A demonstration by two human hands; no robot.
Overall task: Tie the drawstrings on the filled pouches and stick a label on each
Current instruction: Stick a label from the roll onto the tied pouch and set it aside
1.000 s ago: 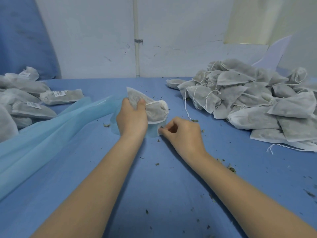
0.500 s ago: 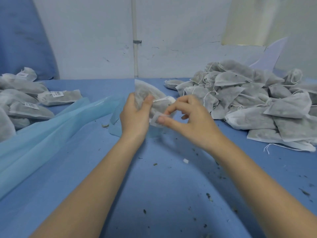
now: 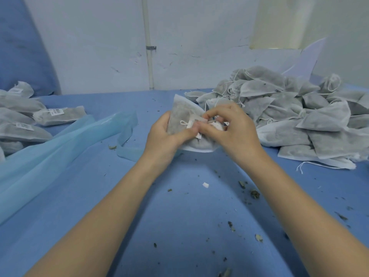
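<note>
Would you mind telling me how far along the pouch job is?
Done: labelled pouches lie stacked at the left. In hand: the left hand grips one pouch while the right hand works a small white label at it. Left: the big unlabelled pile on the right.

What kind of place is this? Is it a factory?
Probably a small packing workshop. A big pile of unlabelled pouches waits on the right, labelled pouches lie on the left, and herb crumbs litter the blue table.
</note>
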